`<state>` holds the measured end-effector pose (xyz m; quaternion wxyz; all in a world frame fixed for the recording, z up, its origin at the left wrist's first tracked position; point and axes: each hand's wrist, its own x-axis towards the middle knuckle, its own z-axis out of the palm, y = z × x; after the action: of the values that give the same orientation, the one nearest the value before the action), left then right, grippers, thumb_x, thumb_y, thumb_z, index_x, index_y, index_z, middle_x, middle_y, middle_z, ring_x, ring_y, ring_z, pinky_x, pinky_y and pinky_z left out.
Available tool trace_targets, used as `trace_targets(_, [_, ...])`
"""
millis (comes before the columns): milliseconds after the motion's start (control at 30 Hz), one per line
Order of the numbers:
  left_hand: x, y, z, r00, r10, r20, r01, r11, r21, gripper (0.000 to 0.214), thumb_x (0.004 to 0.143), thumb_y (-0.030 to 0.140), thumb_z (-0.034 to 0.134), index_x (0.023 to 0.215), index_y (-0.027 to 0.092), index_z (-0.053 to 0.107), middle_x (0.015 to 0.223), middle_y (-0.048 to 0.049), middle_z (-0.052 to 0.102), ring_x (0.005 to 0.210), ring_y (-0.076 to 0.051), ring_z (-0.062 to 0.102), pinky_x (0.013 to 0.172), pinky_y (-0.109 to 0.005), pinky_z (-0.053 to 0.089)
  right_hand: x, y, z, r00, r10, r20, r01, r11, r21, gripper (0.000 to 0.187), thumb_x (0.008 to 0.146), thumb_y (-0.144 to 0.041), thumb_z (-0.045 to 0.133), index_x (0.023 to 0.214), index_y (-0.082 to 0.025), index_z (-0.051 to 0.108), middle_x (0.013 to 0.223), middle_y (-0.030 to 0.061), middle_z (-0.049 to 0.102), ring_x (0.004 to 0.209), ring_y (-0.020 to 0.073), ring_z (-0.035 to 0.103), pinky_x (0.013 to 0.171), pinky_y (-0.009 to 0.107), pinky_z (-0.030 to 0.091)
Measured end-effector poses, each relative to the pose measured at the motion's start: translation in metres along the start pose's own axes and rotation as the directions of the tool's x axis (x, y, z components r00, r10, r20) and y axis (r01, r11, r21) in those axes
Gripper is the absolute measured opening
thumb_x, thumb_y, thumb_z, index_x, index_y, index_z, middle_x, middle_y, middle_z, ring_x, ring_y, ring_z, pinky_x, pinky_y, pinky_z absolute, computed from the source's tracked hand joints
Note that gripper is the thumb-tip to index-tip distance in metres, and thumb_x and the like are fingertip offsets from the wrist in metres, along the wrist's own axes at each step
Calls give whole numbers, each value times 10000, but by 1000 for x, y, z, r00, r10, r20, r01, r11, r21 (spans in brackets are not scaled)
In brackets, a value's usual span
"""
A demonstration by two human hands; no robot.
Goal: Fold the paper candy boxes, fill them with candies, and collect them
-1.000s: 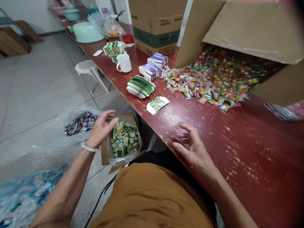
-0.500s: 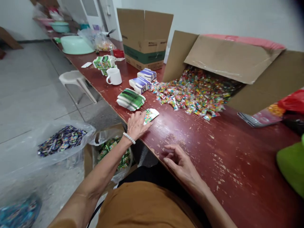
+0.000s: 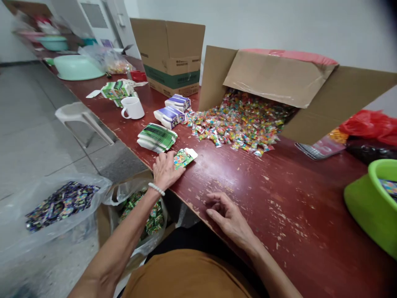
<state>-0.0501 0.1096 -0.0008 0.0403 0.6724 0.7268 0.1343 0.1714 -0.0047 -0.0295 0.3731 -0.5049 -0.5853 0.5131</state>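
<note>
My left hand (image 3: 166, 170), with a white beaded bracelet at the wrist, is closed on a small flat green printed carton (image 3: 185, 157) lying at the near edge of the table. Its fingers cover the carton's left end, while a white flap shows at the other end. Just beyond the hand lies a fanned stack of green flat cartons (image 3: 157, 138). My right hand (image 3: 225, 213) hovers or rests by the table edge, fingers loosely bent and thumb apart, with nothing seen in it.
Wrapped candies (image 3: 238, 120) spill from a tipped cardboard box (image 3: 269, 74). Purple cartons (image 3: 170, 116), a white mug (image 3: 133, 107) and an upright box (image 3: 170, 58) stand behind. A green basin (image 3: 369, 203) is at right. Bags of packets (image 3: 62, 205) and a stool (image 3: 74, 112) are at floor level.
The view has turned to the right, so the table things sit farther left and more of the green basin shows. More of the carton's printed face shows beside my left hand.
</note>
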Motion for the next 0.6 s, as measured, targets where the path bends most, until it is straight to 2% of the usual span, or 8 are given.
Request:
trace_targets(100, [-32,13,-12,989,122,-89,-134,980,-148,560,755,368,671,1258,193,497,1158,-123,564,1110,-318,541,928,-440,454,4,-3,-1,985,109,-130,-76,970,230,467,818,-353,665,1246,-237,519,1139,63,615,811,144,600,696,276,491])
trace_targets(200, [-73,26,-19,955,292,-39,-288,896,-338,502,738,290,685,1203,218,508,1147,-89,606,1080,-294,558,939,-446,436,10,-10,-4,964,150,-220,-54,919,392,487,818,-443,676,1238,-234,542,1138,63,640,786,144,617,648,254,486])
trace_targets(233, [-85,29,-20,950,312,24,-272,862,-427,519,723,288,703,1200,228,507,1153,-81,618,1075,-289,567,928,-440,439,11,-13,-5,962,135,-238,-26,911,412,439,822,-455,674,1181,-218,585,1078,56,667,773,145,618,660,256,486])
trace_targets(300, [-100,30,-24,921,312,235,-91,757,-647,594,706,327,737,1234,236,480,1138,-71,646,1002,-261,608,852,-394,473,10,-19,-9,958,88,-272,34,910,413,334,827,-458,674,1022,-188,656,945,41,697,773,152,617,713,265,489])
trace_targets(367, [-104,27,-28,813,365,454,189,573,-798,610,730,391,731,1255,223,471,1123,-74,670,940,-229,637,794,-346,489,6,-25,-14,961,45,-273,68,918,390,293,816,-455,690,917,-180,674,872,29,701,767,154,613,744,269,486])
trace_targets(433, [-99,25,-31,665,502,553,392,395,-831,549,763,438,705,1219,187,529,1121,-90,683,944,-213,645,818,-325,485,0,-33,-17,975,20,-222,65,927,369,287,801,-454,705,894,-184,673,848,24,701,758,155,615,745,274,488])
trace_targets(500, [-95,27,-32,524,651,550,496,292,-818,500,766,478,702,1129,145,616,1077,-114,704,944,-218,655,848,-325,477,-6,-40,-17,989,6,-149,47,936,350,284,802,-458,703,884,-189,663,827,22,693,731,153,615,717,275,494])
trace_targets(600, [-100,35,-27,329,791,515,650,206,-732,513,676,514,768,986,113,689,917,-136,732,818,-244,689,783,-342,501,-14,-49,-13,999,-3,-54,20,944,330,283,839,-468,659,935,-201,650,807,22,661,672,140,594,630,262,492])
